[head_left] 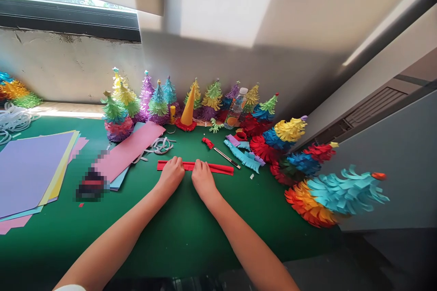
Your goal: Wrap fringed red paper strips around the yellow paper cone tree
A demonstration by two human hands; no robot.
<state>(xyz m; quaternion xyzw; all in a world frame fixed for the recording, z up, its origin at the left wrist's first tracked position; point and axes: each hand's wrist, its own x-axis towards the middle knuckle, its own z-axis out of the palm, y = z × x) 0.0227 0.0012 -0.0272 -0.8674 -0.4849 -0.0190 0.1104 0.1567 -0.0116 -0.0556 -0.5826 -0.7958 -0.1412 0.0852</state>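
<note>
Head view, red paper strip [218, 168] under left hand [171, 173], right hand [202, 177]

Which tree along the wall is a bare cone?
The orange cone left of the bottle: smooth sides, only a red fringe at its base; the others are fringed to the top.

Red strip [195, 167]: paper, matt, creased along length. Table cover [184, 236]: green, matt, smooth. Stacked sheets [30, 168]: pastel paper, smooth, matt. Fringed trees [211, 97]: matt coloured paper. Bottle [235, 108]: clear glossy plastic. Wall [68, 68]: rough, chipped plaster.
</note>
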